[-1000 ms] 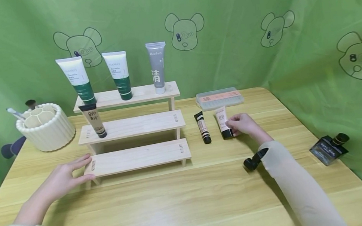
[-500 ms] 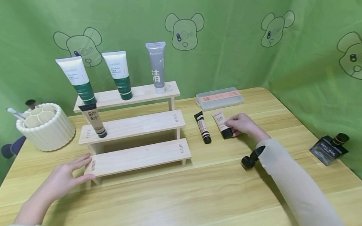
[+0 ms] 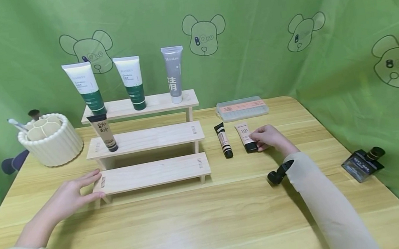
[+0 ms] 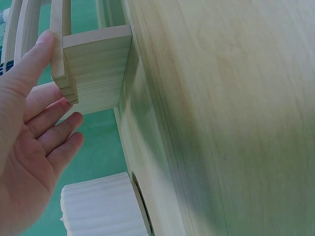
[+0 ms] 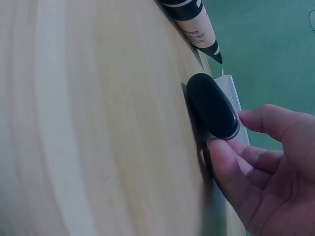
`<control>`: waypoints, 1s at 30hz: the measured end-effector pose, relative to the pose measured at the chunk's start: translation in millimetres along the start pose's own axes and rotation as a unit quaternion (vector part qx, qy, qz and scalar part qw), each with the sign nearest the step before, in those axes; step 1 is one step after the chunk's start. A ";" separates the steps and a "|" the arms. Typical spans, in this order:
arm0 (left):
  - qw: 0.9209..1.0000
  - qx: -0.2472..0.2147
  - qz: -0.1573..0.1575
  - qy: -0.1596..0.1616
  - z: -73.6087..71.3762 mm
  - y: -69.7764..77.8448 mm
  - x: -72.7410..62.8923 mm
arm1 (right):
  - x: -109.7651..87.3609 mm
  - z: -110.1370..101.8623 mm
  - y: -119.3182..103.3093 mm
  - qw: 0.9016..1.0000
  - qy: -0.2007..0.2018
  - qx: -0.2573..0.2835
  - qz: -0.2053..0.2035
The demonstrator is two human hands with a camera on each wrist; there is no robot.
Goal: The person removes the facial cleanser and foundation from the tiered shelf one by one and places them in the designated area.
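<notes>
A pale pink BB cream tube (image 3: 244, 133) with a black cap lies at or near the tabletop, label up. My right hand (image 3: 268, 137) pinches it by the side near the cap; the right wrist view shows the black cap (image 5: 212, 105) between thumb and fingers. My left hand (image 3: 68, 198) holds the left end of the lowest step of a wooden display rack (image 3: 153, 173), thumb at its front edge. In the left wrist view, the other fingers (image 4: 59, 132) are loosely extended. Left of the BB cream lies a black-and-beige tube (image 3: 223, 140).
Two white-and-green tubes (image 3: 131, 83) and a grey tube (image 3: 174, 74) stand on the top step. A small beige tube (image 3: 104, 133) stands on the middle step. Around the rack are a white brush holder (image 3: 54, 144), a clear box (image 3: 243, 113) and a dark bottle (image 3: 361, 165).
The top end of the BB cream tube has come down toward the table and turned slightly in my right hand. My left hand has stayed in place on the rack.
</notes>
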State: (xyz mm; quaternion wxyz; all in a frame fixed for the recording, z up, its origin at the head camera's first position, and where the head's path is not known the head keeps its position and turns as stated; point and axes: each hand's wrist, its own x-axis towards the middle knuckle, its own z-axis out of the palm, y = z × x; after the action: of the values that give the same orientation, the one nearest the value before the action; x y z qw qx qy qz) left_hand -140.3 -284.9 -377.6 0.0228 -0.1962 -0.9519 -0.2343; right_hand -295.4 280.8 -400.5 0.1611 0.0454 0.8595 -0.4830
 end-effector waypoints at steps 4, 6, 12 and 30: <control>1.000 -0.001 -0.001 0.000 -0.6 1.1 0.1 | 0.8 -0.7 0.2 1.000 0.001 -0.004 0.002; 1.000 -0.003 -0.001 0.000 -1.0 1.8 0.3 | 0.6 -2.0 -0.3 1.000 0.000 -0.010 0.003; 1.000 -0.002 -0.002 -0.002 -1.9 3.0 0.7 | -1.0 -8.1 -2.9 1.000 -0.002 -0.021 -0.005; 1.000 0.000 -0.001 -0.004 -1.4 1.7 0.6 | -23.4 1.1 -85.7 0.978 0.028 -0.054 -0.200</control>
State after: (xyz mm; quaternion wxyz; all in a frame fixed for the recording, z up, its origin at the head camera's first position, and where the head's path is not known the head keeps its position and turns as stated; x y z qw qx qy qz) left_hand -140.3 -283.9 -375.5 0.0185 -0.1964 -0.9521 -0.2337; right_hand -293.0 236.4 -323.6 0.0392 -0.1230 0.8803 -0.4565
